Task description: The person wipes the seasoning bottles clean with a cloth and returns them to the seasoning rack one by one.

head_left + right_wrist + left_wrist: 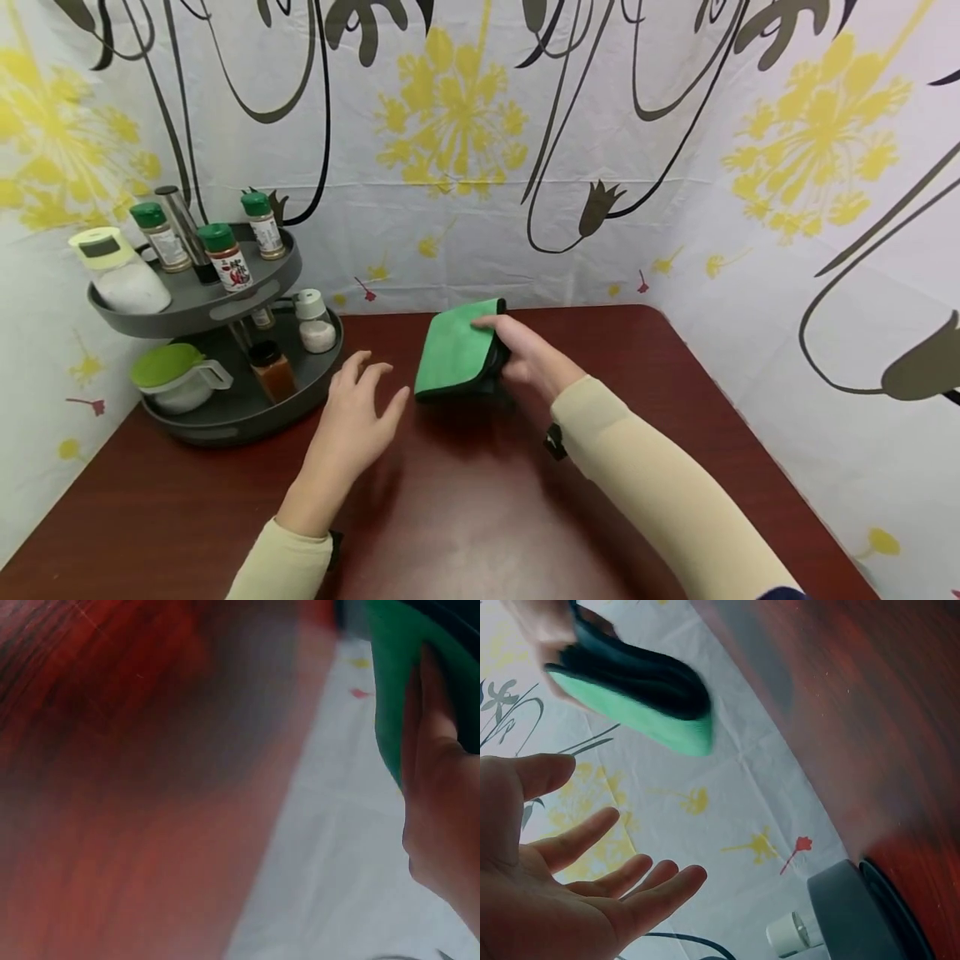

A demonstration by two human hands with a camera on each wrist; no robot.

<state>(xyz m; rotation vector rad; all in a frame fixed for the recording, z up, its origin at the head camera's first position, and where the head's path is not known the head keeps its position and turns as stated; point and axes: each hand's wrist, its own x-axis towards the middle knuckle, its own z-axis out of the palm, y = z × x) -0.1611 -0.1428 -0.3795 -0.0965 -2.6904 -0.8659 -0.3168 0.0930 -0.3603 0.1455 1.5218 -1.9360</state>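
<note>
A folded green cloth [456, 348] with dark edging hangs above the far middle of the table. My right hand [528, 354] grips its right edge, with one digit lying over the green face. In the left wrist view the folded cloth [649, 724] shows its dark inner layers. The right wrist view catches the cloth [390, 697] at its upper right, beside the right hand [442, 802]. To the left of the cloth, my left hand [356, 417] is raised with spread, slightly bent fingers. Nothing lies in its palm, and it is apart from the cloth.
On the left of the dark red table [465, 517] stands a grey two-tier rack [225, 429]. It bears several spice bottles, a salt jar [135, 287] and a green-lidded pot [168, 375]. A patterned white sheet [465, 250] hangs behind the table and at its sides.
</note>
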